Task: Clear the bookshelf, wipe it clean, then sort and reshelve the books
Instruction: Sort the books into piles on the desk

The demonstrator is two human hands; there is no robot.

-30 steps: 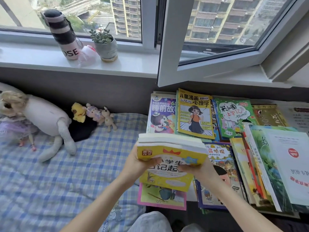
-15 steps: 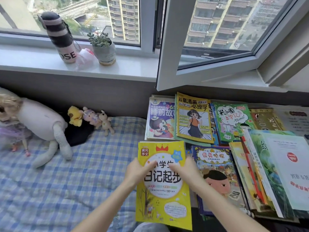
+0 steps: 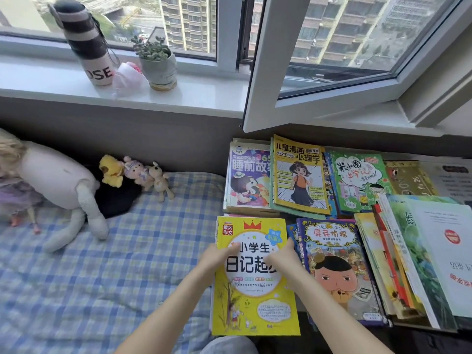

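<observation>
hands: two; left hand (image 3: 219,254) and right hand (image 3: 282,256) press flat on yellow book (image 3: 255,297), gripping nothing.
yellow book: one, face up, right edge just beside purple book (image 3: 339,272).
small plush toys (image 3: 135,172): three.
free room: plaid sheet (image 3: 102,277), left.

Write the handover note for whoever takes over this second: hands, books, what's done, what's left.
Hands: left hand and right hand both lie on the cover of the yellow book, gripping nothing.
Books: the yellow book lies flat at the edge of the bed. The purple detective book is beside it, with other piles behind and to the right.
Done: many books are laid out in piles.
Left: the shelf is not in view, so wiping is unconfirmed. Finish sorting, then reshelve.
</observation>
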